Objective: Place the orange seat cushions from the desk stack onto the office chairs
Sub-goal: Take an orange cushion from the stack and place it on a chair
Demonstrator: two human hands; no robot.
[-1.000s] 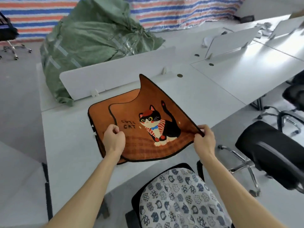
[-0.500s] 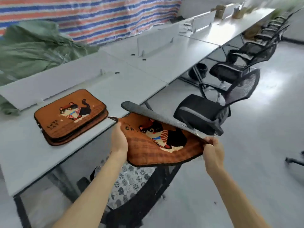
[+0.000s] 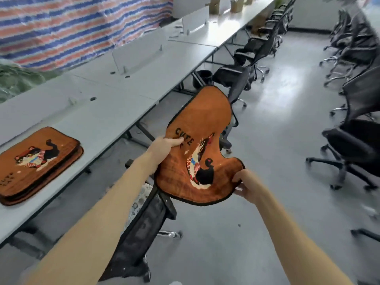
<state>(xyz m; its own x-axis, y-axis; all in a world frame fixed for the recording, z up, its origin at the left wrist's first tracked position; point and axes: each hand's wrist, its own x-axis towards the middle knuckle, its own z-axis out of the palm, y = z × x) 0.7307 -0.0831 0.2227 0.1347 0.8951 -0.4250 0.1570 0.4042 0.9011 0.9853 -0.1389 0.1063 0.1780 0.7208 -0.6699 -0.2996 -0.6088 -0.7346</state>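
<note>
I hold one orange seat cushion point(image 3: 202, 128) with a cat picture up in the air over the aisle, bent and tilted. My left hand point(image 3: 166, 146) grips its left edge by the word CUTE. My right hand point(image 3: 246, 187) pinches its lower right corner. The remaining stack of orange cushions point(image 3: 39, 159) lies on the white desk point(image 3: 115, 112) at the left. Below my left arm stands a black mesh office chair point(image 3: 141, 229) carrying a patterned blue and white cushion point(image 3: 139, 197). Behind the held cushion another black office chair point(image 3: 236, 79) stands at the desk.
A row of black office chairs point(image 3: 265, 44) runs along the desk into the distance. More black chairs point(image 3: 357, 136) stand on the right side of the grey floor aisle. A green sack point(image 3: 18, 79) and a striped tarp point(image 3: 78, 23) sit behind the desk.
I have turned right, away from the desk, with the cushion. The cushion has swung from flat and low to raised and tilted, farther along the aisle. The stack has slid to the left edge of view.
</note>
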